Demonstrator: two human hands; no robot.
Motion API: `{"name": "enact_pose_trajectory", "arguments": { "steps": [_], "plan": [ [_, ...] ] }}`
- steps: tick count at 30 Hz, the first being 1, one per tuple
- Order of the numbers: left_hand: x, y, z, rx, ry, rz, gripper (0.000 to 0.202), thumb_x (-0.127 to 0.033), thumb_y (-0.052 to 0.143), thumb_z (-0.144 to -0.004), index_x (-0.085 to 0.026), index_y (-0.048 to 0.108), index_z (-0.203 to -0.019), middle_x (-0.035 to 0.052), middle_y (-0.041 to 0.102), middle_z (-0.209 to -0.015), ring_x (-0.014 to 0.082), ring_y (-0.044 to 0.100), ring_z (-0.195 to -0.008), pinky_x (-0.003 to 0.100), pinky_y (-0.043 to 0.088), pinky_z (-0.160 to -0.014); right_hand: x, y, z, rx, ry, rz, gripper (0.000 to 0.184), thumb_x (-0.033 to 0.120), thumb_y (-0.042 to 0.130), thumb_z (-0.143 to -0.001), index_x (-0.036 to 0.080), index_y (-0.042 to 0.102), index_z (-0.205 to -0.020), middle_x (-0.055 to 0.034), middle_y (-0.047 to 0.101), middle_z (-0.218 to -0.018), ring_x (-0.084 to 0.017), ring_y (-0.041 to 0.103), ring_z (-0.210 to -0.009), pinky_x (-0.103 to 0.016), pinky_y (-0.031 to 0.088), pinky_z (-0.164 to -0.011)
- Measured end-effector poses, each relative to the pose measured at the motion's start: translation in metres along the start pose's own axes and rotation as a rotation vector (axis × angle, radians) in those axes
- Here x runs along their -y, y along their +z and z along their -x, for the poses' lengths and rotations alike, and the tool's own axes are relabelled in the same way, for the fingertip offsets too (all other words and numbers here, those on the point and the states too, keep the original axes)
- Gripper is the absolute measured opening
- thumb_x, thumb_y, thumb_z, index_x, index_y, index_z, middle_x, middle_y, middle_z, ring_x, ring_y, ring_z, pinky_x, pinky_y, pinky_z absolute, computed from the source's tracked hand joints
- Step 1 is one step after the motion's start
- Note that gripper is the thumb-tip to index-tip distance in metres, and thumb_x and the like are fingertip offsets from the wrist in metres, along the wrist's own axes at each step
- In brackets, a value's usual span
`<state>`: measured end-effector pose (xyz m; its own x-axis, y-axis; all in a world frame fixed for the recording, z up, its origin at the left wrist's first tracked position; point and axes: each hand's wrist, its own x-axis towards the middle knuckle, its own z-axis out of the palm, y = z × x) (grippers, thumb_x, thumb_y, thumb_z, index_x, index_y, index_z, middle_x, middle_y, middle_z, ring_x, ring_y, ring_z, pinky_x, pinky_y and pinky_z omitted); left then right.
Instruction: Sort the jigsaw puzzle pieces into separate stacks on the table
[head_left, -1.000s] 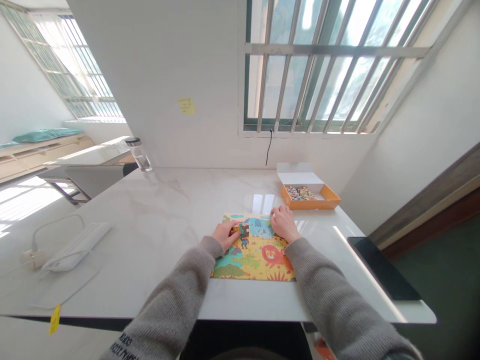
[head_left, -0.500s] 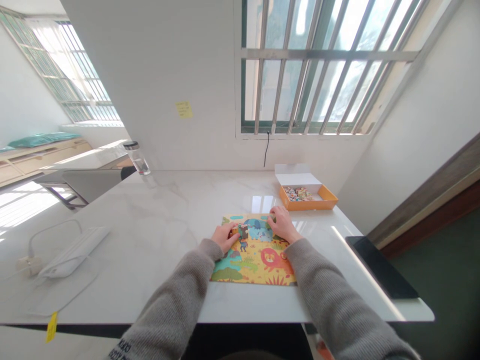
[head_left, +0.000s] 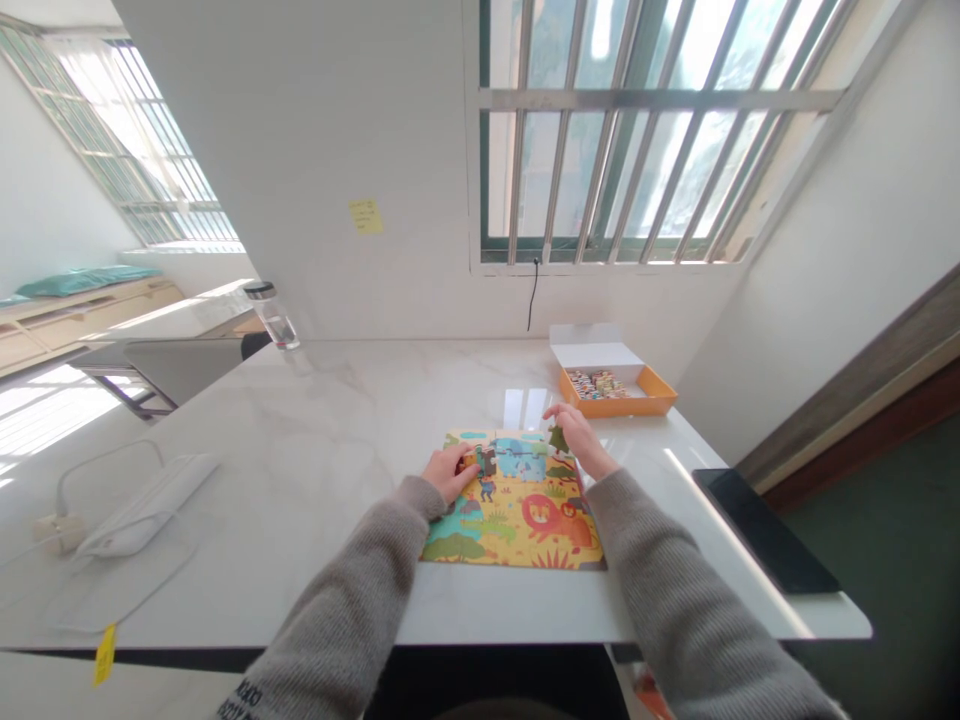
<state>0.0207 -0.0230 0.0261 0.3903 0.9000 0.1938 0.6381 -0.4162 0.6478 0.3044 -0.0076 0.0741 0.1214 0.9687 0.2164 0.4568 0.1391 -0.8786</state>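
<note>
A small green puzzle piece [head_left: 558,438] is pinched between the thumb and fingertips of the right hand [head_left: 579,438], just above the far edge of a printed animal puzzle sheet [head_left: 517,530]. The left hand [head_left: 448,474] is curled, closed against small painted blocks [head_left: 484,461] on the sheet, which lies flat on the glossy marble worktop [head_left: 315,420].

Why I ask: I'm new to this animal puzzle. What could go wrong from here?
The green piece pinched in the right hand could slip and drop. The picture board lies on a glossy marble table and might slide if pushed. The small blocks by the left hand could shift if nudged.
</note>
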Motion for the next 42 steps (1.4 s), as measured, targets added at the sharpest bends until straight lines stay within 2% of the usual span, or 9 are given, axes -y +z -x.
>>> {"name": "enact_pose_trajectory", "arguments": {
  "steps": [4, 10, 17, 23, 27, 31, 33, 37, 42],
  "plan": [
    [-0.005, -0.002, 0.001, 0.003, -0.003, 0.003, 0.023, -0.036, 0.058, -0.086, -0.019, 0.065, -0.099, -0.0003, 0.060, -0.072, 0.0170, 0.055, -0.068, 0.028, 0.044, -0.069, 0.012, 0.009, 0.015, 0.179, 0.070, -0.193, 0.021, 0.026, 0.047, -0.076, 0.019, 0.062, -0.088, 0.0001, 0.055, -0.071, -0.016, 0.055, -0.066, -0.028, 0.043, -0.061],
    [-0.007, -0.004, 0.002, 0.005, 0.009, 0.022, 0.024, -0.034, 0.058, -0.086, -0.018, 0.065, -0.102, 0.0026, 0.066, -0.080, 0.0183, 0.059, -0.073, 0.029, 0.047, -0.072, 0.028, 0.035, 0.040, 0.428, -0.068, -0.359, 0.025, 0.038, 0.058, -0.084, 0.018, 0.061, -0.099, 0.0037, 0.056, -0.072, -0.012, 0.050, -0.065, -0.026, 0.041, -0.063],
    [-0.005, -0.003, 0.003, 0.012, 0.002, 0.002, 0.023, -0.033, 0.058, -0.086, -0.019, 0.065, -0.103, 0.0028, 0.067, -0.084, 0.0196, 0.061, -0.079, 0.030, 0.048, -0.076, 0.019, 0.048, 0.041, 0.325, -0.126, -0.256, 0.029, 0.044, 0.060, -0.085, 0.018, 0.067, -0.097, 0.0045, 0.051, -0.066, -0.012, 0.046, -0.061, -0.026, 0.036, -0.058],
    [-0.012, -0.008, 0.007, 0.065, 0.003, -0.075, 0.039, -0.031, 0.067, -0.079, -0.022, 0.062, -0.117, 0.0040, 0.068, -0.101, 0.0244, 0.061, -0.096, 0.035, 0.044, -0.089, 0.021, 0.060, 0.049, 0.304, -0.196, -0.208, 0.021, 0.039, 0.061, -0.086, 0.019, 0.064, -0.092, 0.0025, 0.057, -0.070, -0.014, 0.052, -0.066, -0.028, 0.042, -0.063],
    [-0.016, -0.010, 0.006, 0.102, -0.003, -0.094, 0.037, -0.032, 0.059, -0.086, -0.022, 0.059, -0.122, 0.0051, 0.068, -0.102, 0.0253, 0.060, -0.099, 0.039, 0.041, -0.093, 0.017, 0.059, 0.045, 0.332, -0.248, -0.138, 0.022, 0.036, 0.055, -0.090, 0.020, 0.064, -0.102, 0.0011, 0.061, -0.076, -0.016, 0.056, -0.071, -0.029, 0.046, -0.068],
    [-0.014, -0.008, 0.005, 0.078, 0.003, -0.078, 0.035, -0.032, 0.058, -0.087, -0.022, 0.061, -0.120, 0.0041, 0.066, -0.093, 0.0238, 0.060, -0.092, 0.036, 0.042, -0.087, -0.002, 0.037, 0.023, 0.032, -0.308, 0.129, 0.028, 0.024, 0.040, -0.095, 0.018, 0.067, -0.102, -0.0086, 0.067, -0.097, -0.022, 0.060, -0.093, -0.037, 0.046, -0.087],
    [-0.013, -0.007, 0.005, 0.057, 0.010, -0.066, 0.033, -0.032, 0.060, -0.087, -0.022, 0.063, -0.117, 0.0037, 0.066, -0.091, 0.0233, 0.060, -0.090, 0.034, 0.043, -0.084, -0.013, 0.028, 0.014, -0.018, -0.340, 0.346, 0.033, 0.017, 0.037, -0.094, 0.015, 0.067, -0.106, -0.0136, 0.067, -0.106, -0.026, 0.056, -0.105, -0.040, 0.041, -0.096],
    [-0.016, -0.007, 0.005, 0.057, -0.012, -0.081, 0.031, -0.031, 0.060, -0.087, -0.021, 0.063, -0.116, 0.0033, 0.065, -0.087, 0.0228, 0.060, -0.087, 0.033, 0.043, -0.081, -0.025, 0.029, 0.008, 0.081, -0.265, 0.659, 0.035, 0.019, 0.041, -0.095, 0.017, 0.064, -0.122, -0.0148, 0.066, -0.115, -0.030, 0.051, -0.111, -0.042, 0.038, -0.094],
    [-0.020, -0.008, 0.004, 0.069, -0.053, -0.117, 0.030, -0.032, 0.058, -0.089, -0.020, 0.062, -0.116, 0.0033, 0.065, -0.085, 0.0220, 0.060, -0.083, 0.033, 0.042, -0.079, -0.019, 0.043, 0.012, 0.182, -0.256, 0.766, 0.033, 0.028, 0.045, -0.097, 0.020, 0.065, -0.123, -0.0147, 0.063, -0.112, -0.030, 0.049, -0.111, -0.041, 0.035, -0.093]
  ]
}}
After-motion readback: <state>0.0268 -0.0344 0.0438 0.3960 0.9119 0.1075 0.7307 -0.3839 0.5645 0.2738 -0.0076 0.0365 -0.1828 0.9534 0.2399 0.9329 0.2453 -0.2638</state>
